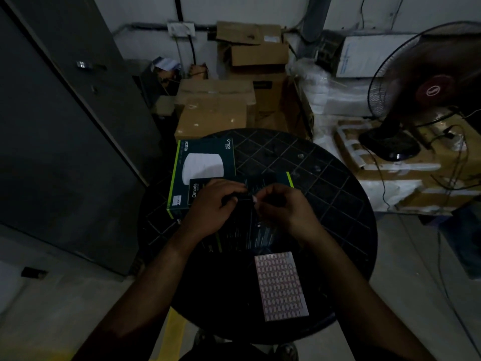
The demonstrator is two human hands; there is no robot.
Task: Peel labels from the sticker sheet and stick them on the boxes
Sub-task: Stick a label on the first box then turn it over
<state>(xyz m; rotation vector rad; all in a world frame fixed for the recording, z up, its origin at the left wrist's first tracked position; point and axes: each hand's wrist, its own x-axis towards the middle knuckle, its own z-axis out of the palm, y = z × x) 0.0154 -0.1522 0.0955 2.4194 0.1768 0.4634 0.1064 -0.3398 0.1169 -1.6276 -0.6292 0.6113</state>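
Round dark table (325, 178), lattice-pattern top. Two dark Omada boxes on it: far box (203, 162) beyond hands, to their left; near box (250, 225) directly beneath hands. Sticker sheet (281, 285) flat, nearer than hands, slightly right

You can read "Omada" and "AC1350" on the far box (203, 173), "Omada" again on the near box (250, 212).

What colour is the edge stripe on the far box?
Lime green, on the far box, in the head view.

pink sticker sheet (281, 285) flat on table; two dark omada boxes (201, 173) overlapping beyond it.
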